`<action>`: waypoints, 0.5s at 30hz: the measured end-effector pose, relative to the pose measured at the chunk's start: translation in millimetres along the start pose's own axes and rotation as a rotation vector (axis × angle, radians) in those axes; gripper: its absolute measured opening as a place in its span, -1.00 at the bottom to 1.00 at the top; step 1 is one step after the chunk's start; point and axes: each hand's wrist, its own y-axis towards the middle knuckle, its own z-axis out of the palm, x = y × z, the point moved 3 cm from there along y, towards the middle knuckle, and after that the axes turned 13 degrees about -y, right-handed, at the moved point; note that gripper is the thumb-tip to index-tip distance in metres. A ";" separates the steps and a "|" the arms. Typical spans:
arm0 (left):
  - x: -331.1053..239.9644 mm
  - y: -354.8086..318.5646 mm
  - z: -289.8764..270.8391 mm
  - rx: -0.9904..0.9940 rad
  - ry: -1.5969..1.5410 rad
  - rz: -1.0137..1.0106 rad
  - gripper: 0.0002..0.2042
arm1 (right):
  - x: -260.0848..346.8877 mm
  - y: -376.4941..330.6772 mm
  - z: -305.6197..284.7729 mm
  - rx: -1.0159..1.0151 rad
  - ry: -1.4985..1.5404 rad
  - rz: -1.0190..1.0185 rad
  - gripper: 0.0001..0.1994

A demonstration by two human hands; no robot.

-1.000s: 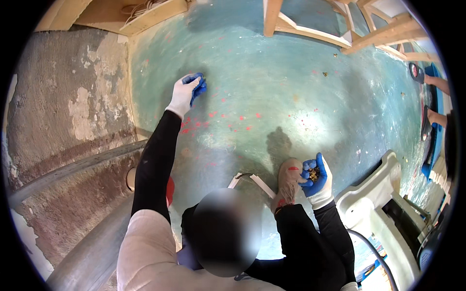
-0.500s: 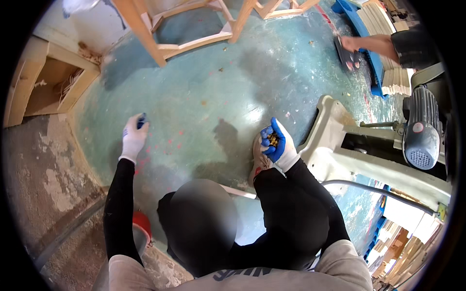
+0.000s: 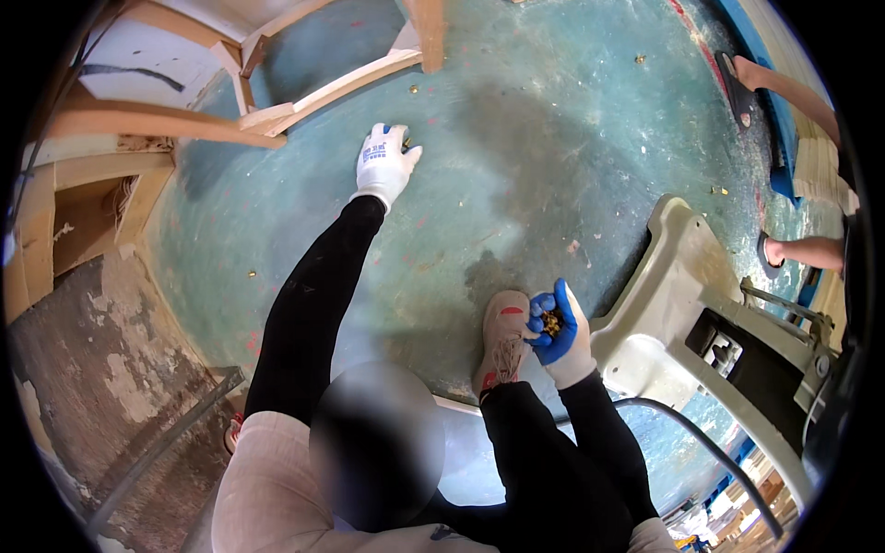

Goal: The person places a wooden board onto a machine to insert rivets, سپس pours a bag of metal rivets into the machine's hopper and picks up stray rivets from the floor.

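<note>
My right hand (image 3: 573, 343), in a white glove with blue-coated palm, is curled palm up around a small heap of brass-coloured metal pieces (image 3: 551, 323), beside my right shoe (image 3: 503, 336). Their exact kind is too small to make out. Far forward, my left hand (image 3: 383, 168) reaches down to the green floor (image 3: 442, 221), back of the glove up, thumb and fingers apart. A brass-coloured glint shows between thumb and fingers. Just beyond it lies another small brass piece (image 3: 414, 89).
Loose brass bits (image 3: 252, 274) are scattered on the floor. A wooden frame (image 3: 341, 88) stands ahead, a wooden box (image 3: 88, 217) at left. At right are a pale machine base (image 3: 687, 276), a black cable (image 3: 701, 438) and another person's sandalled foot (image 3: 735, 88).
My left hand has moved forward and to the right, down toward the floor. My right hand still holds the brass pieces. The view has shifted, and more of the other person's legs shows.
</note>
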 end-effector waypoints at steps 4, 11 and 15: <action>5.0 28.0 4.6 0.143 0.047 -0.044 -0.73 | 10.2 -1.5 -12.4 -0.039 0.065 -0.004 -0.60; -9.7 101.7 16.1 -0.036 0.066 0.080 -0.74 | 24.3 -1.4 -15.9 -0.032 0.047 -0.010 -0.61; 13.6 96.4 12.1 0.060 0.173 0.091 -0.83 | 8.0 -0.9 -14.4 -0.089 0.052 0.045 -0.60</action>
